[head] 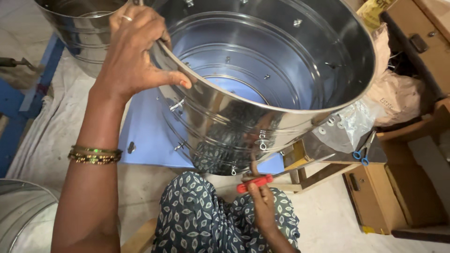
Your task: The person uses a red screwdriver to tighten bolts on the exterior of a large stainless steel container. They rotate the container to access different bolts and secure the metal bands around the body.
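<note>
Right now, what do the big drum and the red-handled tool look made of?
Drum: looks like thin polished steel sheet, possibly stainless; mirror reflections, pressed ribs, small screw fittings through the wall. Left hand grips its rim. Tool in the right hand: red handle looks plastic; its tip is hidden, so that material is unclear.

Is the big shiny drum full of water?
No, the steel drum is empty inside; its bare ribbed wall and bottom show while the left hand grips its rim.

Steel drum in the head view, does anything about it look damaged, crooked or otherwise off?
Nothing stands out. The large shiny steel drum looks undented; it is tilted only because the left hand holds its rim. The right hand holds a red-handled tool near its lower edge.
</note>
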